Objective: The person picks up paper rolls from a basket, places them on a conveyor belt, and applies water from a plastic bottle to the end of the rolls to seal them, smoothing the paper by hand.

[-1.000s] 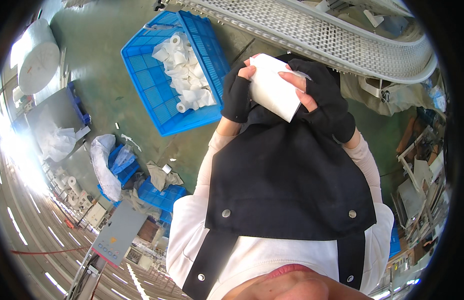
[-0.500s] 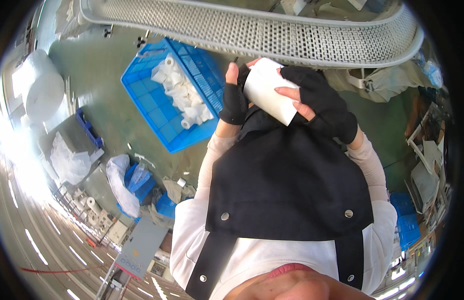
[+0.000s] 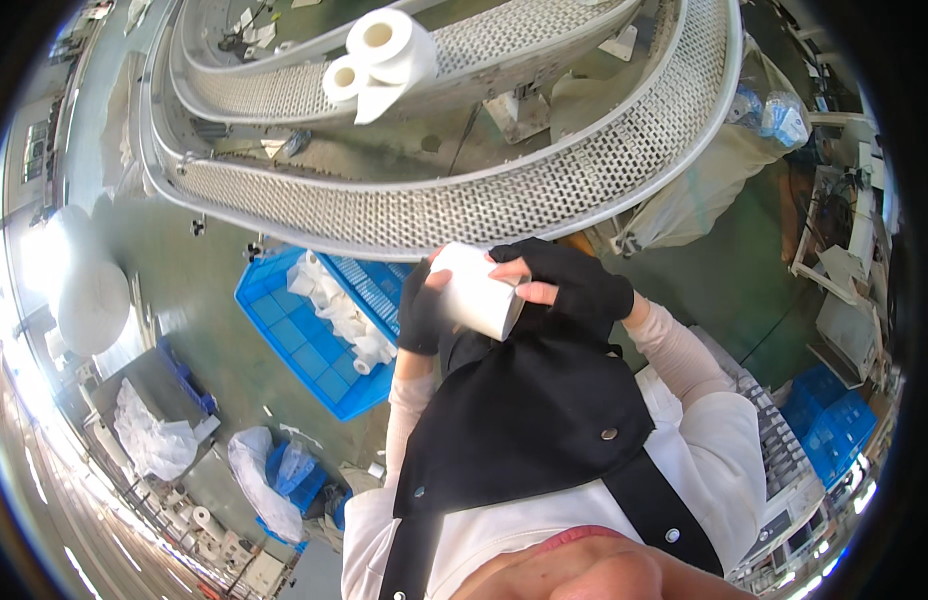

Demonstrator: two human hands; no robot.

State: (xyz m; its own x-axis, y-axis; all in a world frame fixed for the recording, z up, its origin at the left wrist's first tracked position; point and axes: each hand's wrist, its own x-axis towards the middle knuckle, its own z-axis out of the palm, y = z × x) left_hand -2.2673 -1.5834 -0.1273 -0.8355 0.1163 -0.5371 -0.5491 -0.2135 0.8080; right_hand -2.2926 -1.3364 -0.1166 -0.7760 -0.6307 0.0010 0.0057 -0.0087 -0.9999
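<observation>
A white paper roll [image 3: 476, 298] is held tilted in front of my dark apron, close to the near edge of the conveyor. My left hand [image 3: 421, 310], in a black fingerless glove, grips its left side. On the other side my right hand [image 3: 564, 284], gloved the same way, lays its fingers across the paper. Both hands are closed on the roll. Farther off, a larger paper roll [image 3: 389, 45] and a smaller roll [image 3: 344, 80] rest on the conveyor, with a loose flap of paper hanging below.
A curving conveyor [image 3: 454, 215] with a mesh belt loops across the far side. At left on the floor, a blue crate [image 3: 304, 360] holds crumpled white paper and small rolls. Blue bins [image 3: 829, 425] stand at the right, below a rack with panels [image 3: 849, 315].
The view has tilted upward, bringing more of the conveyor and the rolls on it into sight. Both hands still hold the roll, whose end has turned slightly.
</observation>
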